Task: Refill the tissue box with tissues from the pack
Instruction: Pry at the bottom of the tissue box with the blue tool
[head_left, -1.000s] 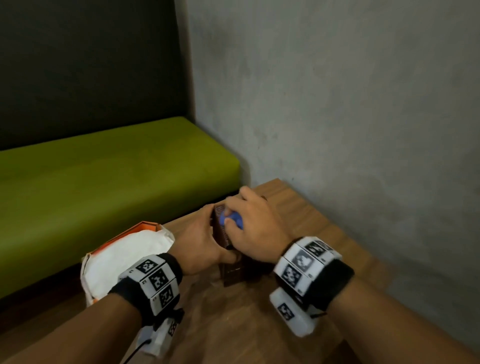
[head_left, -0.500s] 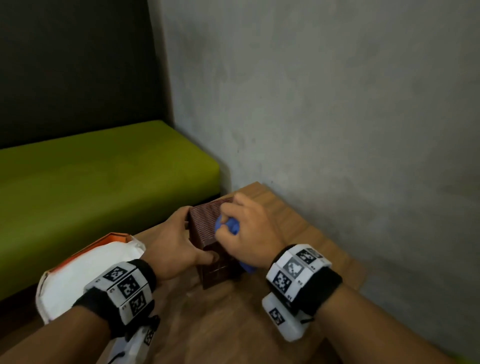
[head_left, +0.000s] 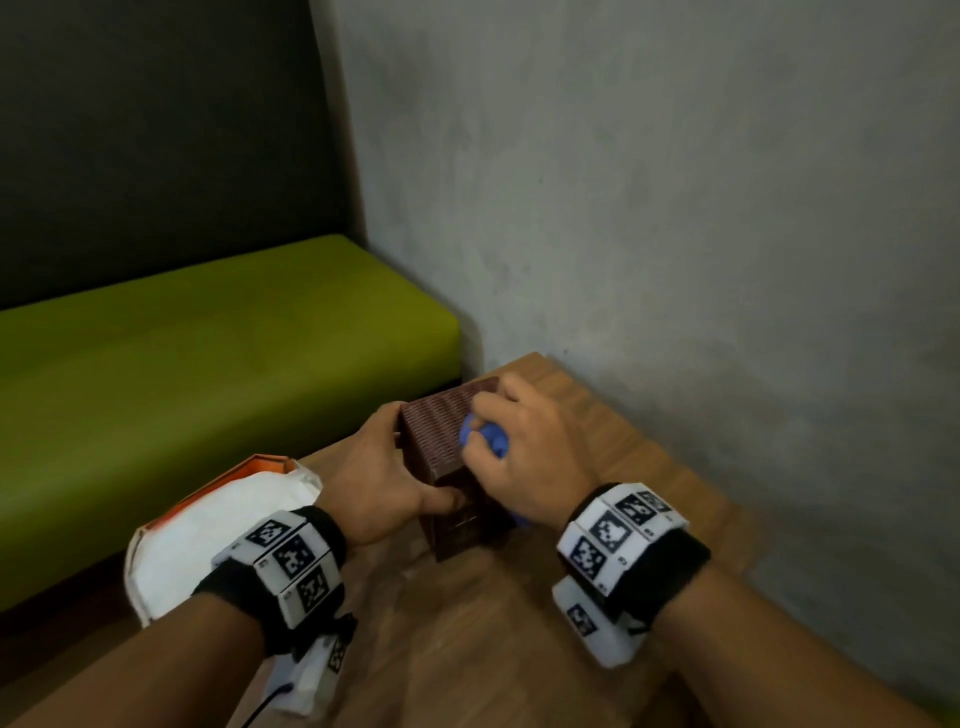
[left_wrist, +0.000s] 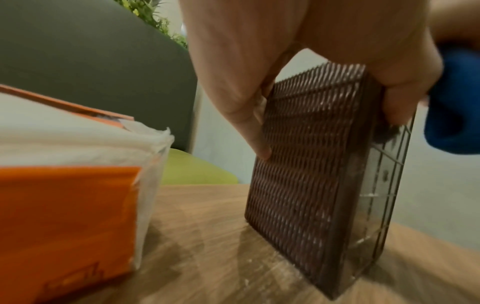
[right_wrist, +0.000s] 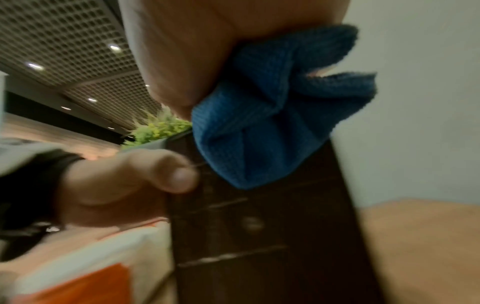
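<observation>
A dark brown woven tissue box (head_left: 441, 431) (left_wrist: 306, 164) (right_wrist: 259, 236) stands on end on the wooden table (head_left: 519, 649). My left hand (head_left: 384, 483) grips its left side, fingers behind and thumb (right_wrist: 179, 176) on the near face. My right hand (head_left: 524, 457) holds a bunched blue cloth (head_left: 485, 439) (right_wrist: 272, 115) (left_wrist: 454, 102) against the box's upper right edge. The tissue pack (head_left: 208, 525) (left_wrist: 64, 185), orange wrap with white tissues showing, lies at the table's left edge.
A grey concrete wall (head_left: 675, 208) runs close along the table's right side. A green bench seat (head_left: 208, 353) with a dark backrest lies beyond the table. A plant (right_wrist: 158, 127) shows behind the backrest.
The box has been turned so its woven face now points up and left, with my left hand shifting its hold. My right hand has kept the cloth on the box.
</observation>
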